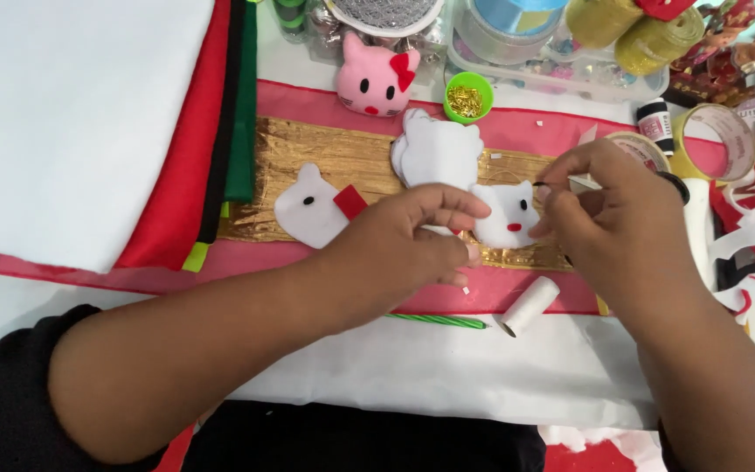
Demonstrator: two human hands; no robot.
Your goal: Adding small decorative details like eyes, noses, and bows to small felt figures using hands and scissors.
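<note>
My left hand (412,240) pinches the left edge of a white felt cat face (507,214) with black eyes and a red mouth, holding it over a gold strip (342,157). My right hand (600,201) is at the face's right edge, fingertips closed on a thin dark thread or whisker piece by its ear. Behind lies a stack of plain white cat-shaped felt cutouts (439,149). To the left lies another white cat face (312,210) with a red bow piece.
A pink plush cat head (376,79) and a green cup of gold pins (467,96) sit at the back. White, red, black and green felt sheets (176,131) lie left. Tape rolls (727,131), a black thread spool (654,122), a white tube (530,304) and a green pencil (439,321) are nearby.
</note>
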